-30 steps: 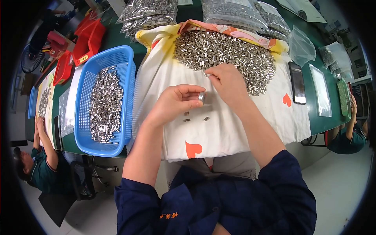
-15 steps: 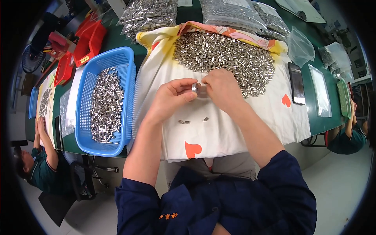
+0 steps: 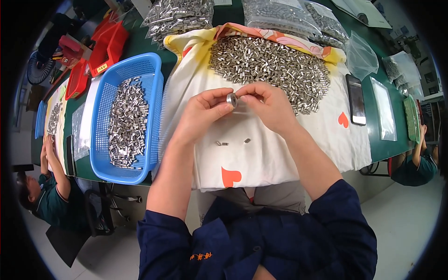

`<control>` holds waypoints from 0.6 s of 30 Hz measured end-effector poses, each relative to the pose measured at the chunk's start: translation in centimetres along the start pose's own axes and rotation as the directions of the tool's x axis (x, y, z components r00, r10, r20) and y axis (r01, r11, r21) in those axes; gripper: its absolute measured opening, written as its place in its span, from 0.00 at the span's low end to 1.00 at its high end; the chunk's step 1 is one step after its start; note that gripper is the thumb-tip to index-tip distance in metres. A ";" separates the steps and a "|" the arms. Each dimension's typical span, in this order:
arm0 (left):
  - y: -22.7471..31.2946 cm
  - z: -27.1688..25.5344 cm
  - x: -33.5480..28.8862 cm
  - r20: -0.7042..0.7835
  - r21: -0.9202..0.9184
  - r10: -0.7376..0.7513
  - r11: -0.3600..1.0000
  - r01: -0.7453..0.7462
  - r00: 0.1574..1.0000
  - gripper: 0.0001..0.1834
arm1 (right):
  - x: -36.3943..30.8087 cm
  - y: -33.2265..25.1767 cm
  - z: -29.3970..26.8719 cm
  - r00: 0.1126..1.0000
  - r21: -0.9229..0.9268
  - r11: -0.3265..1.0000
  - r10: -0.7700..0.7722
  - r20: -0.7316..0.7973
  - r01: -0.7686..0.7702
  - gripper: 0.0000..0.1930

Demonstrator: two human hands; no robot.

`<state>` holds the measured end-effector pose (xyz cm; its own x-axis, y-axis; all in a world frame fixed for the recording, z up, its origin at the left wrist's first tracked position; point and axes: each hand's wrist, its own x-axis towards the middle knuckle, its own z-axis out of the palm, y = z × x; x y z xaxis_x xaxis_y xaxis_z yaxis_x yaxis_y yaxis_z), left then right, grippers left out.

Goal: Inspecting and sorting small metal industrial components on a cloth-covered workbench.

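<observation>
Between the thumb and fingers of my left hand (image 3: 203,112) is a thick silver metal ring (image 3: 232,99), its hole turned to the right. My right hand (image 3: 268,106) is closed in a pinch right at the ring's hole; whatever its fingertips hold is hidden. Just beyond both hands spreads a large heap of small metal cylinders (image 3: 275,65) on a white cloth (image 3: 275,158) with red hearts. Closer to me, a few loose metal cylinders (image 3: 224,143) lie on the cloth, with another single cylinder (image 3: 247,140) to their right.
Left of the cloth stands a blue plastic basket (image 3: 156,119) holding many metal cylinders. Filled clear bags (image 3: 179,18) line the back of the green table, near red bins (image 3: 108,49). A phone (image 3: 356,100) lies at the right. Co-workers sit at both sides, one hand (image 3: 48,147) visible left.
My right hand has come down to the ring, its fingertips now meeting the hole. The left hand still holds the ring, turned slightly. The whole view has shifted a little.
</observation>
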<state>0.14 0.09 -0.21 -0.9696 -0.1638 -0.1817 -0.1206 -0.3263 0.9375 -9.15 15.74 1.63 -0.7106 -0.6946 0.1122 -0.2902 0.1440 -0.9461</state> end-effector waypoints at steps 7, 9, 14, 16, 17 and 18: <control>0.0 0.0 -0.1 0.035 0.003 -0.010 1.000 0.010 0.999 0.19 | -0.2 -0.6 0.2 0.999 -0.131 0.991 0.022 0.038 -0.017 0.05; 0.1 0.0 -0.2 0.020 0.031 -0.017 0.999 0.017 1.000 0.19 | -0.5 -0.5 0.7 0.986 -0.203 0.967 -0.164 -0.038 0.153 0.04; -0.2 0.1 -0.1 -0.020 -0.029 0.001 1.000 -0.001 1.000 0.19 | -0.4 0.2 1.3 0.933 -0.323 0.898 -0.346 -0.096 0.299 0.03; -0.2 0.1 -0.1 -0.020 -0.039 -0.013 0.999 0.012 1.000 0.19 | -0.4 0.3 1.2 0.937 -0.297 0.906 -0.338 -0.085 0.300 0.02; -0.2 0.2 -0.1 -0.014 -0.028 -0.005 1.000 0.004 1.000 0.18 | -0.5 0.4 1.1 0.937 -0.311 0.901 -0.342 -0.074 0.304 0.02; -0.1 0.3 -0.1 -0.008 -0.016 0.003 1.000 -0.003 1.000 0.18 | -0.6 0.4 1.0 0.936 -0.324 0.894 -0.346 -0.063 0.309 0.03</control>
<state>0.20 0.48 -0.21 -0.9683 -0.1723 -0.1810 -0.1139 -0.3403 0.9334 -8.24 15.48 0.90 -0.6053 -0.6554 0.4517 -0.6865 0.1426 -0.7130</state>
